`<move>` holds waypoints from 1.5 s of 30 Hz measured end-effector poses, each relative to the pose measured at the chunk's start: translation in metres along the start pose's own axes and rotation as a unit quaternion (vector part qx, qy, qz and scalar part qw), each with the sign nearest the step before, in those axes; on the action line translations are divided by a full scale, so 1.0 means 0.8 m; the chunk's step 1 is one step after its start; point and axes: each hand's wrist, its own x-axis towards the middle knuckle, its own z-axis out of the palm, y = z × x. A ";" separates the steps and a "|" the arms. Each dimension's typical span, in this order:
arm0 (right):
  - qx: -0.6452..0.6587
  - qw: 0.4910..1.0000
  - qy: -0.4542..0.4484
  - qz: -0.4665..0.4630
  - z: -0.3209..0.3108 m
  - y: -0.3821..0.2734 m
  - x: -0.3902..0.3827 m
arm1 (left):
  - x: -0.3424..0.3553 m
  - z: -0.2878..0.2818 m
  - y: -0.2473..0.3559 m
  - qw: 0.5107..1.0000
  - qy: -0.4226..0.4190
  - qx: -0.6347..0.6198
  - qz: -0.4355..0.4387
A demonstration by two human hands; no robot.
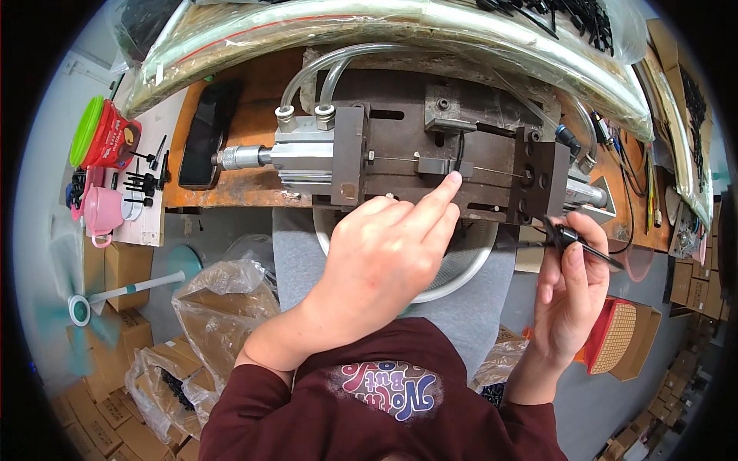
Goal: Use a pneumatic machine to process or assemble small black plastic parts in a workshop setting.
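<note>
My left hand [392,250] reaches over the front of a metal clamping fixture [400,173]. Its index finger is stretched out, the tip at the near edge of a small grey block [440,167] in the fixture's middle; whether it touches cannot be made out. The thumb is hidden. A thin black plastic piece [460,150] stands at that block, with a thin metal rod running out to either side. At the fixture's right end, my right hand [573,284] pinches black plastic pieces with thin stems [567,237] between thumb and fingers; their exact kind is unclear.
A pneumatic cylinder [304,157] with clear hoses sits left of the fixture. Below it a white basket [484,253] rests at my lap. Left are a black phone [207,134], a pink cup [102,211] and a fan [81,310]. A plastic-wrapped tube [400,17] spans the back.
</note>
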 end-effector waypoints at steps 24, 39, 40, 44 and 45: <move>0.035 0.978 -0.072 0.193 -0.002 -0.001 -0.005 | 0.005 -0.007 -0.003 0.960 0.002 -0.280 -0.017; 0.051 0.992 -0.058 0.096 -0.009 -0.005 -0.010 | -0.015 -0.001 -0.003 0.996 0.033 -0.076 -0.012; 0.039 0.993 -0.050 0.099 -0.006 -0.012 -0.012 | -0.015 0.005 -0.005 0.999 0.027 -0.027 0.006; -0.029 0.999 -0.028 0.014 -0.005 -0.010 -0.017 | -0.006 0.008 -0.002 1.000 0.030 -0.001 -0.010; -0.031 0.999 -0.020 -0.001 -0.003 -0.010 -0.018 | -0.005 0.007 -0.003 1.000 0.029 0.000 -0.009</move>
